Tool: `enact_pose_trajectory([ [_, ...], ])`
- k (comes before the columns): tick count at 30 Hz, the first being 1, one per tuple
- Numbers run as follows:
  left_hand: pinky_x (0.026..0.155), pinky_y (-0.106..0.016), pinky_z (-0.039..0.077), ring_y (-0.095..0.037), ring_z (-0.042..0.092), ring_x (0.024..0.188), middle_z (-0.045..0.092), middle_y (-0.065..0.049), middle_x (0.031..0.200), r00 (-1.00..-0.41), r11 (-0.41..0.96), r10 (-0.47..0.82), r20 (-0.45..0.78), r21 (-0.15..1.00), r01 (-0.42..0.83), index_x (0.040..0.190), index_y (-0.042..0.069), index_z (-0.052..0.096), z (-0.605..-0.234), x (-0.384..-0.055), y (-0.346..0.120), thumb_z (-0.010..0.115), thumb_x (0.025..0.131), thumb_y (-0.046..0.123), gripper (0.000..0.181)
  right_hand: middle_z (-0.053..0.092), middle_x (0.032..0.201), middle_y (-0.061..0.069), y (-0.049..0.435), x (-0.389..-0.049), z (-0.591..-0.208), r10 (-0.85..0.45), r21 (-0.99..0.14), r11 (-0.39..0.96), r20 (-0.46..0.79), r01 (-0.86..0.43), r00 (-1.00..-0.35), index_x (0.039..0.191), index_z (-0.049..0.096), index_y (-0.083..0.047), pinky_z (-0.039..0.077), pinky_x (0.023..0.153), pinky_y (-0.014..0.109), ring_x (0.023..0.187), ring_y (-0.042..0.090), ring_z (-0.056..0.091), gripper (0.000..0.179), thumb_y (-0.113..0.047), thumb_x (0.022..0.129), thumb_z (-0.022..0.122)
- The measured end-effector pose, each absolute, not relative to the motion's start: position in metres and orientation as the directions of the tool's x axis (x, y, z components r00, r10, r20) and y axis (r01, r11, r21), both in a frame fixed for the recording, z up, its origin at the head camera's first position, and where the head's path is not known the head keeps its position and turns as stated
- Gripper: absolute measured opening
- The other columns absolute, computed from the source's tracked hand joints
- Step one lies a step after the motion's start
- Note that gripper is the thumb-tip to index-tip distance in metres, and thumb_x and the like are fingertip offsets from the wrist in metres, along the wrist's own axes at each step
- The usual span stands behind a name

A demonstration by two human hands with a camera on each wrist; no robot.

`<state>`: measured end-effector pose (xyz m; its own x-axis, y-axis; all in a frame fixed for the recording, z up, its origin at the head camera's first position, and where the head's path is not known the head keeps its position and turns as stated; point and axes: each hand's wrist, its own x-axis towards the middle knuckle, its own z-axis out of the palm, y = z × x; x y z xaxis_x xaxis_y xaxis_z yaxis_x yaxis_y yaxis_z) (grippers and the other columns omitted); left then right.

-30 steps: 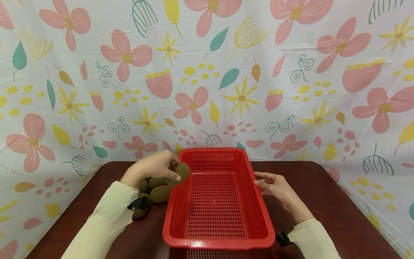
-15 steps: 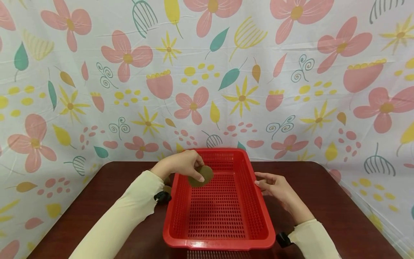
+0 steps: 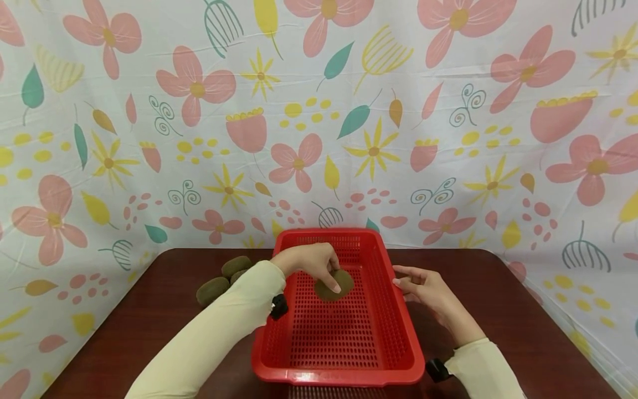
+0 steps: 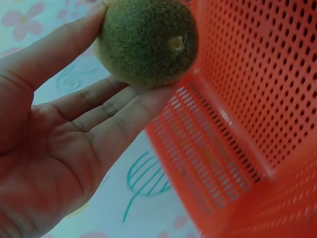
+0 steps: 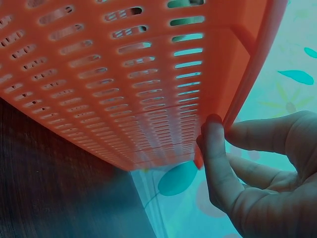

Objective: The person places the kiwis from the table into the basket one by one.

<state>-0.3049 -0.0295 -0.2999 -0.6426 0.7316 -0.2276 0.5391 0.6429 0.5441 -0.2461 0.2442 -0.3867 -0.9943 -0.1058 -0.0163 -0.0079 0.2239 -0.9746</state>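
Observation:
My left hand [image 3: 310, 264] holds a brown fuzzy kiwi [image 3: 340, 284] within the outline of the red perforated plastic basket [image 3: 339, 377]. The left wrist view shows the thumb on one side of the kiwi [image 4: 148, 39] and the fingers beneath it, with the basket wall [image 4: 262, 64] beyond. At the basket's right side, my right hand [image 3: 427, 289] pinches the rim. Seen from the right wrist, its thumb and fingers [image 5: 215, 141] meet at the lip of the basket wall.
Several more kiwis [image 3: 213, 291] lie on the dark brown table [image 3: 129, 327] left of the basket, partly covered by the left sleeve. A flowered cloth [image 3: 319, 111] hangs behind the table.
My left hand has carried the kiwi rightward from the pile, across the basket's left rim, to over the basket's middle. My right hand has stayed at the rim.

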Motion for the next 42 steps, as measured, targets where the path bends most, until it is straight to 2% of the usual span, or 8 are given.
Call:
enact_pose_trajectory([
  [12,0.065,-0.032,0.057,-0.015,0.065,0.062,0.069,-0.014,0.107,-0.586,0.683,0.723,-0.366,0.506,0.527,0.111,-0.002,0.070,-0.337,-0.290,0.006,0.080,0.080,0.015,0.037,0.068,0.102,0.014,0.244,-0.246,-0.387,-0.105,-0.977,0.213,-0.019,-0.004,-0.994,0.141,0.044,0.005,0.057,0.077,0.037,0.086,0.023,0.068,0.058,-0.018,0.093,0.066],
  [17,0.055,-0.024,0.052,-0.010,0.054,0.052,0.067,-0.007,0.085,-0.545,0.674,0.736,-0.401,0.510,0.535,0.098,0.000,0.074,-0.346,-0.283,0.014,0.079,0.081,0.015,0.023,0.068,0.102,0.013,0.245,-0.247,-0.387,-0.098,-0.978,0.209,-0.028,0.007,-0.995,0.141,0.044,0.005,0.057,0.078,0.038,0.085,0.022,0.068,0.058,-0.018,0.093,0.066],
  [18,0.051,-0.022,0.049,-0.008,0.047,0.048,0.061,-0.003,0.072,-0.534,0.670,0.741,-0.407,0.513,0.537,0.084,0.001,0.073,-0.348,-0.282,0.016,0.078,0.081,0.015,0.016,0.068,0.103,0.014,0.244,-0.247,-0.388,-0.099,-0.978,0.207,-0.029,0.008,-0.995,0.141,0.044,0.005,0.056,0.078,0.038,0.085,0.022,0.068,0.058,-0.018,0.093,0.066],
  [20,0.046,-0.020,0.041,-0.005,0.032,0.044,0.041,0.003,0.057,-0.512,0.662,0.749,-0.422,0.525,0.536,0.062,0.004,0.058,-0.352,-0.280,0.019,0.078,0.082,0.014,0.030,0.068,0.104,0.014,0.244,-0.247,-0.388,-0.103,-0.979,0.204,-0.030,0.009,-0.994,0.141,0.043,0.005,0.056,0.079,0.039,0.086,0.022,0.068,0.058,-0.018,0.093,0.066],
  [23,0.045,-0.020,0.038,-0.005,0.024,0.042,0.024,0.006,0.054,-0.495,0.661,0.750,-0.439,0.530,0.531,0.055,0.010,0.045,-0.356,-0.277,0.021,0.077,0.083,0.014,0.042,0.068,0.105,0.014,0.244,-0.247,-0.388,-0.104,-0.980,0.198,-0.028,0.007,-0.994,0.141,0.043,0.005,0.056,0.080,0.040,0.086,0.022,0.068,0.058,-0.018,0.093,0.066],
  [26,0.052,-0.023,0.051,-0.005,0.046,0.046,0.054,0.005,0.062,-0.509,0.674,0.738,-0.443,0.519,0.526,0.074,0.002,0.070,-0.359,-0.275,0.023,0.078,0.082,0.015,0.016,0.068,0.104,0.014,0.244,-0.247,-0.388,-0.102,-0.980,0.197,-0.025,0.004,-0.994,0.141,0.044,0.006,0.056,0.080,0.040,0.086,0.022,0.068,0.057,-0.017,0.093,0.066],
  [29,0.061,-0.029,0.056,-0.010,0.063,0.063,0.070,-0.003,0.092,-0.524,0.685,0.728,-0.442,0.503,0.527,0.104,0.001,0.074,-0.362,-0.273,0.025,0.079,0.081,0.016,0.028,0.068,0.102,0.014,0.244,-0.247,-0.387,-0.099,-0.980,0.197,-0.023,0.004,-0.995,0.140,0.044,0.006,0.056,0.080,0.039,0.085,0.022,0.068,0.057,-0.017,0.093,0.066],
  [42,0.062,-0.026,0.056,-0.013,0.065,0.073,0.063,-0.012,0.119,-0.527,0.701,0.712,-0.464,0.515,0.493,0.120,-0.003,0.064,-0.366,-0.266,0.027,0.079,0.081,0.016,0.046,0.067,0.104,0.014,0.244,-0.248,-0.388,-0.100,-0.979,0.203,-0.027,0.006,-0.995,0.141,0.043,0.006,0.056,0.080,0.039,0.086,0.021,0.068,0.058,-0.018,0.093,0.066],
])
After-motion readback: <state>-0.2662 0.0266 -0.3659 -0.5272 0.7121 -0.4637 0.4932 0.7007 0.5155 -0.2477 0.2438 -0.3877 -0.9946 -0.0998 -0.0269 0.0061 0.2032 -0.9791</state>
